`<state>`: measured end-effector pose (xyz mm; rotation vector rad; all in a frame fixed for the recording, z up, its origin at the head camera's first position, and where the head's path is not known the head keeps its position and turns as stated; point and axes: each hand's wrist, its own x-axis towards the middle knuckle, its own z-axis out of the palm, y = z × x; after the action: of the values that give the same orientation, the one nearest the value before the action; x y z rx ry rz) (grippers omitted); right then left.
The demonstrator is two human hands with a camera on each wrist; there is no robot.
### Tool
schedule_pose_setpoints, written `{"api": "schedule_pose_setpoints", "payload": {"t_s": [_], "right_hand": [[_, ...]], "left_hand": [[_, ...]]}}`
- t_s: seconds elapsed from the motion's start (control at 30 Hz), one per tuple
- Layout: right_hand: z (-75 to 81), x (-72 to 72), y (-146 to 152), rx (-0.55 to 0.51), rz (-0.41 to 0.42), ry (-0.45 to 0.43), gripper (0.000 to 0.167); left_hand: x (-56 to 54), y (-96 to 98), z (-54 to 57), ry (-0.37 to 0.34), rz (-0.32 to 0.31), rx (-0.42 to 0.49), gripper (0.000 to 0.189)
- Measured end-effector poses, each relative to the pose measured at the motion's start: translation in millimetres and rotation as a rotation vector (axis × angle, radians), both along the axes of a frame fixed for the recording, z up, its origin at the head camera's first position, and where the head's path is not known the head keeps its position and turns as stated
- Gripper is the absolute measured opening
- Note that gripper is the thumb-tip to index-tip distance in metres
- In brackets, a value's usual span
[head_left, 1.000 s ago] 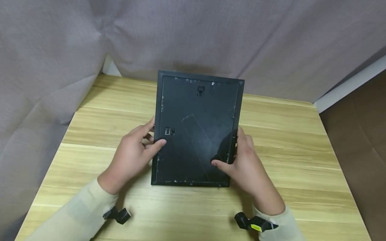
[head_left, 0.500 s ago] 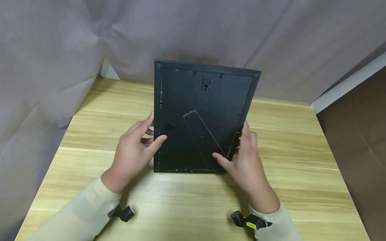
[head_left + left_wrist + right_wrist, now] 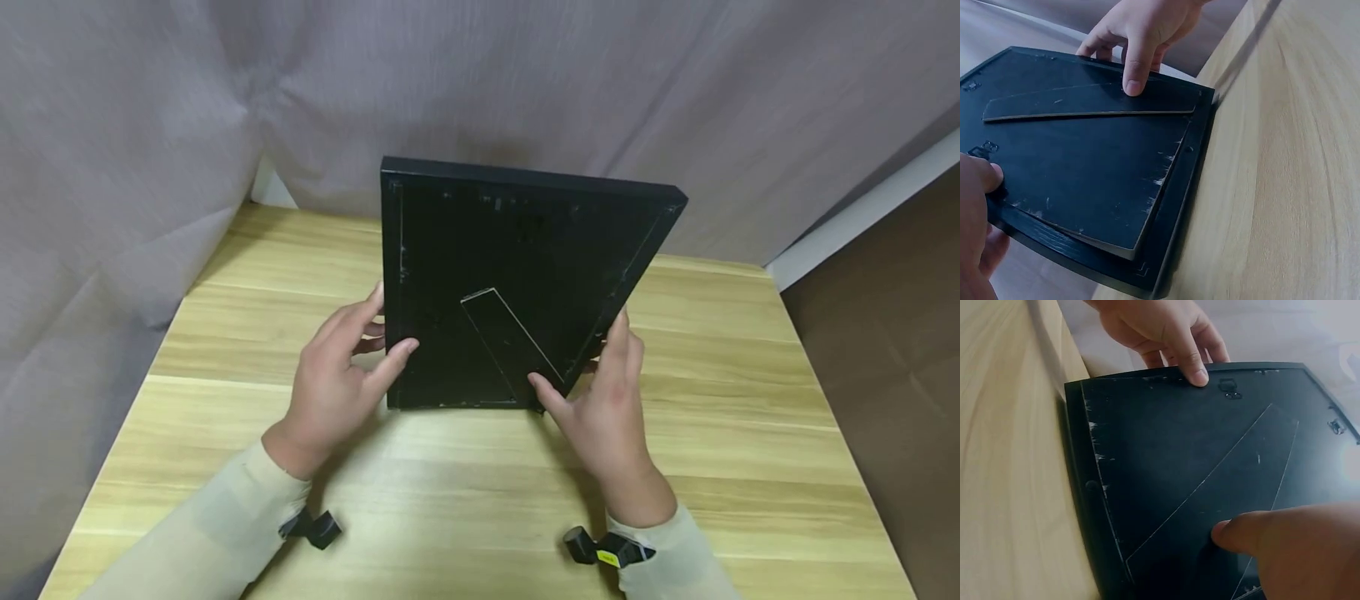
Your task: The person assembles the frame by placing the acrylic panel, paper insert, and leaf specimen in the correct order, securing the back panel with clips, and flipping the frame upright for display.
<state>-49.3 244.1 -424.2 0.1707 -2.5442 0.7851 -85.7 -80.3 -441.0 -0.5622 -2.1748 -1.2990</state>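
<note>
A black picture frame [image 3: 465, 242] stands tilted on its lower edge on the table, its back facing me. On that back lies a slanted stand leg [image 3: 498, 337], flat or nearly so. My left hand [image 3: 333, 375] grips the left side, thumb on the back and fingers behind the edge. The right hand [image 3: 603, 412] holds the lower right side, its thumb pressing on the stand leg. In the left wrist view the backing board [image 3: 1104, 181] shows scuffed edges and small metal hangers [image 3: 984, 149]. The frame's front is hidden.
Under the frame is a light wood-grain table [image 3: 465, 500]. Grey cloth [image 3: 465, 75] hangs behind and to the left of it. A brown panel [image 3: 885, 350] borders the right side. Small black wrist cameras [image 3: 607, 546] sit on both sleeves.
The picture frame has tipped further upright, its top edge swinging toward the right and showing more thickness. Its bottom edge has shifted away from me. Both hands kept their hold.
</note>
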Motion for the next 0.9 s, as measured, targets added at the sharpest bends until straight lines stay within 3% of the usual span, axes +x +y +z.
{"api": "schedule_pose_setpoints", "payload": {"t_s": [0.43, 0.63, 0.9], "right_hand": [[-13.2, -6.7, 0.3, -0.081, 0.040, 0.054, 0.139], [-14.7, -11.3, 2.3, -0.121, 0.053, 0.017, 0.141], [-19.1, -12.7, 11.1, -0.196, 0.137, -0.026, 0.135]], "left_hand": [[-12.8, 3.0, -11.2, 0.086, -0.025, 0.045, 0.073], [-17.0, 4.0, -13.7, 0.097, -0.054, 0.059, 0.072], [-19.7, 0.6, -17.5, 0.088, -0.123, 0.151, 0.070]]}}
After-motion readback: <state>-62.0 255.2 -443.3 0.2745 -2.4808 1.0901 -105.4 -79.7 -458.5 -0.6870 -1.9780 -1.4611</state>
